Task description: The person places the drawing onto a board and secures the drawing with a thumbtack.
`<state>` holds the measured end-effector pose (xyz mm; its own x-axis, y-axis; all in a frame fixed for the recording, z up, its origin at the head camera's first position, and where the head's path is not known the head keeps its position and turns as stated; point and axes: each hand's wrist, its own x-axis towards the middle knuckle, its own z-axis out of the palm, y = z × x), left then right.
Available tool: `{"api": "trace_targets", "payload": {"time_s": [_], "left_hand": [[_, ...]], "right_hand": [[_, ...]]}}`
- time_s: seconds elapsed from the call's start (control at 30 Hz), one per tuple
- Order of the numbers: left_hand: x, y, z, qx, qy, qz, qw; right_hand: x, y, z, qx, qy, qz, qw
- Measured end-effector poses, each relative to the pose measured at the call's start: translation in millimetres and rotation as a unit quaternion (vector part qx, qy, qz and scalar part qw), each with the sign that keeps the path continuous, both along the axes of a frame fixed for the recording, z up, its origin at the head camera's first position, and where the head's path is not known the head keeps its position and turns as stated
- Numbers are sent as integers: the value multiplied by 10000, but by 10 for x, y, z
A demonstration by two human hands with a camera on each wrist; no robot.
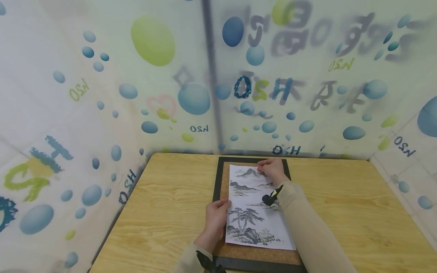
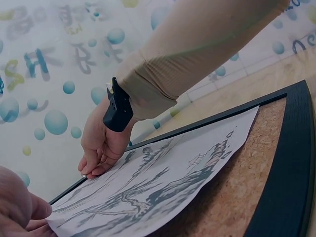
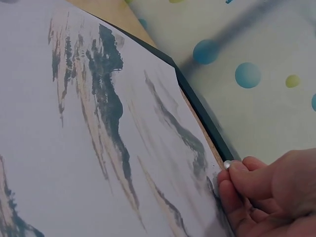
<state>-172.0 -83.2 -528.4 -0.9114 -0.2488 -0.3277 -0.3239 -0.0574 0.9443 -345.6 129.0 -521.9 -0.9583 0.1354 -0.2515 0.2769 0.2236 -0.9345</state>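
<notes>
Right hand (image 1: pixel 271 169): reaches forward over the far right corner of the print, fingers bunched and curled downward. The right wrist view shows fingertips (image 3: pixel 237 173) pinching a small silvery pushpin (image 3: pixel 227 165) at the paper's edge, just beside the black frame rail. Only the pin's head shows; its shaft is hidden. Forearm in a beige sleeve (image 1: pixel 307 223) lies diagonally across the print's right side, with a black wrist-worn device (image 1: pixel 269 199) on the wrist.

Left hand (image 1: pixel 216 216): rests on the print's left edge about midway down, fingers lying fairly flat and pressing the sheet to the board, gripping nothing. In the left wrist view it is cut off at the lower left corner and only partly seen.

Ink landscape print (image 1: pixel 254 206): white sheet with mountains, pine tree and a small pavilion, lying on the cork board, its right side partly covered by the right forearm.

Cork board (image 1: pixel 235 251): brown cork within a black frame, flat on the counter, near edge cut off by the picture border.

Counter (image 1: pixel 164 204): light wood grain.

Backdrop (image 1: pixel 136 94): white sheeting printed with blue and green bubbles; lettering blurred.
</notes>
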Motion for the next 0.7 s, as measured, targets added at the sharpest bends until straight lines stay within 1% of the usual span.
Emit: {"api": "trace_targets", "payload": {"time_s": [0.23,0.47,0.6,0.7], "left_hand": [[5,0,-9,-23,44,-3,10000],[3,1,-41,-10,130,32,9999],[0,1,-44,-43,105,40,9999],[0,-2,-36,-45,99,16,9999]], "right_hand": [[-15,-4,23,136,-208,26,9997],[-44,-24,-32,570,-31,49,9984],[-35,-32,-16,850,70,54,9963],[-24,-32,-4,961,119,78,9953]]}}
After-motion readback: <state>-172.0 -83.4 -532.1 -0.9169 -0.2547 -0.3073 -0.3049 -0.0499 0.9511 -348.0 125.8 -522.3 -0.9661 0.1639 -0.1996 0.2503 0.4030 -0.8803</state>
